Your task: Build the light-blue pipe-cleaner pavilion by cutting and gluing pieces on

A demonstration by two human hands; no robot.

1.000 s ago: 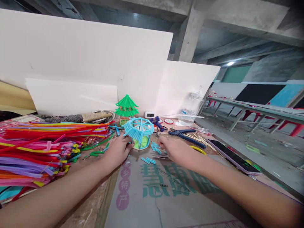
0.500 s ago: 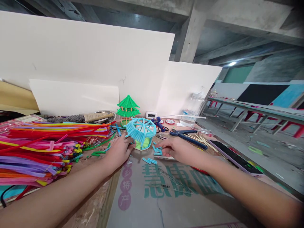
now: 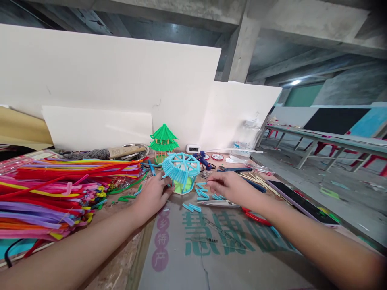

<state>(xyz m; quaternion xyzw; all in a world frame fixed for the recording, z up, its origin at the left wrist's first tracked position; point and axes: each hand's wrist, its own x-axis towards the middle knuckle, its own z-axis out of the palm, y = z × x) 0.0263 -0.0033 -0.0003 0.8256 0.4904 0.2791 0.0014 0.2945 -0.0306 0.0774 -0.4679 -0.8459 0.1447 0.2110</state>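
Light blue ribbed roof model (image 3: 182,168) with lime green base under it. Small pagoda (image 3: 163,140) bright green, tan posts. Cut pieces (image 3: 202,194) light blue. Pipe cleaner pile (image 3: 57,193) red, pink, purple, yellow, orange. Cardboard sheet (image 3: 211,257) grey with green characters, maroon round marks. Glue gun (image 3: 204,159) dark blue. Scissors (image 3: 238,209) silver blades, red handles.

You've got two pavilion models, one green (image 3: 163,140) far, one blue (image 3: 181,168) near it, one glue gun (image 3: 203,159), one phone (image 3: 302,204) right, one pipe-cleaner pile (image 3: 54,193) left, two hands in view.
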